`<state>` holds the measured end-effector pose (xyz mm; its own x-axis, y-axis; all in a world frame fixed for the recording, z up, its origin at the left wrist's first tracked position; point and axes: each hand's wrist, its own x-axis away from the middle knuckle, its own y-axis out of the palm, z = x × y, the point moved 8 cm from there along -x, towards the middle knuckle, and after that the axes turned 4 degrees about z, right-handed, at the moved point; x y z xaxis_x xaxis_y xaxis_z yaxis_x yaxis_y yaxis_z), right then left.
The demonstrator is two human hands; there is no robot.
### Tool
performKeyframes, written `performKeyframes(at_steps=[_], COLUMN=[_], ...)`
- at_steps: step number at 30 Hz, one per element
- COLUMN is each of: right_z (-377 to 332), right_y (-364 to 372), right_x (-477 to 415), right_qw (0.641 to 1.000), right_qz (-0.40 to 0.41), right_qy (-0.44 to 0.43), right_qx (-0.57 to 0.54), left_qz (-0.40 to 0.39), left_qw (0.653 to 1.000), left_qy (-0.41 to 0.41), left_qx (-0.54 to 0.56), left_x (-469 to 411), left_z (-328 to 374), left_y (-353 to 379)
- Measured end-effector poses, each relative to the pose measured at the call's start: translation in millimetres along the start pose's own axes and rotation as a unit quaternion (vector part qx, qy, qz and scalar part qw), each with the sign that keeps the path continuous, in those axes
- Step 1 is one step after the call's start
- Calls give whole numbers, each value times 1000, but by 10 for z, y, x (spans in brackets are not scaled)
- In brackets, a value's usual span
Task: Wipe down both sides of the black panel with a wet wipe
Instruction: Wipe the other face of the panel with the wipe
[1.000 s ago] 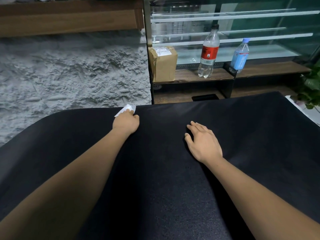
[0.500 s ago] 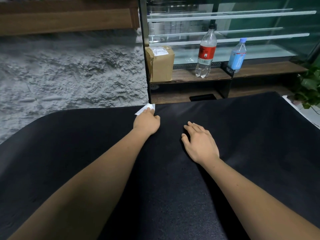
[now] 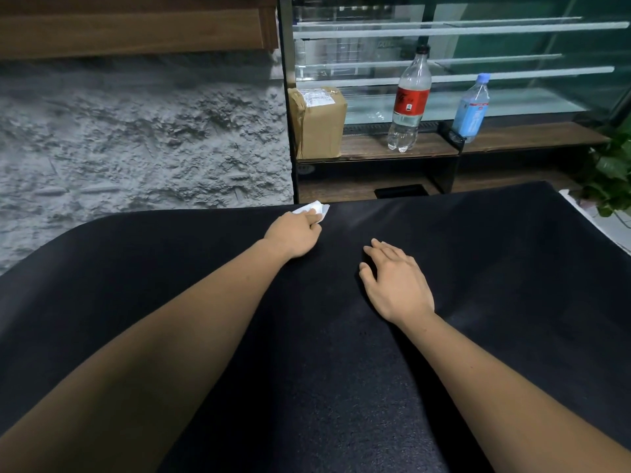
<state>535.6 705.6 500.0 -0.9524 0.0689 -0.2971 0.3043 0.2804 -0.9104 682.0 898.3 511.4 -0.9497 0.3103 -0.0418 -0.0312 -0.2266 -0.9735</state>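
A large black panel (image 3: 495, 254) lies flat and fills the lower part of the view. My left hand (image 3: 293, 233) is at the panel's far edge and holds a crumpled white wet wipe (image 3: 316, 208) against the surface with curled fingers. Most of the wipe is hidden under the fingers. My right hand (image 3: 396, 281) rests flat on the panel a little to the right and nearer to me, fingers straight and spread, holding nothing.
Beyond the far edge stands a glass display case with a wooden shelf (image 3: 392, 150). On it are a cardboard parcel (image 3: 319, 121), a red-label bottle (image 3: 409, 100) and a blue bottle (image 3: 473, 105). A rough grey wall (image 3: 136, 141) is at left, a green plant (image 3: 611, 172) at right.
My left hand has slid the wipe to the right along the panel's far edge. My right hand has stayed flat in about the same place.
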Motion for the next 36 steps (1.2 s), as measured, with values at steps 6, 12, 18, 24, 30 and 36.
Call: performKeyframes(at_steps=[6, 12, 18, 24, 30, 36], right_z=[11, 26, 31, 30, 40, 42], right_y=[9, 20, 18, 12, 15, 16], right_x=[-1, 0, 0, 2, 0, 0], right_qw=[1000, 1000, 1000, 1000, 1000, 1000], right_qz=[0, 3, 5, 4, 4, 6], right_qy=[1, 6, 4, 4, 4, 4], right_qx=[-5, -7, -9, -10, -10, -12], left_qz=[16, 16, 16, 12, 18, 35], left_qw=[999, 997, 993, 990, 989, 989], left_qy=[-26, -75, -115, -137, -147, -143], left_qx=[12, 13, 12, 4, 23, 13], left_x=[-21, 34, 125, 201, 328, 570], left_z=[-273, -668, -1022, -1248, -1321, -1322], left_y=[-100, -200, -263, -299, -278, -292])
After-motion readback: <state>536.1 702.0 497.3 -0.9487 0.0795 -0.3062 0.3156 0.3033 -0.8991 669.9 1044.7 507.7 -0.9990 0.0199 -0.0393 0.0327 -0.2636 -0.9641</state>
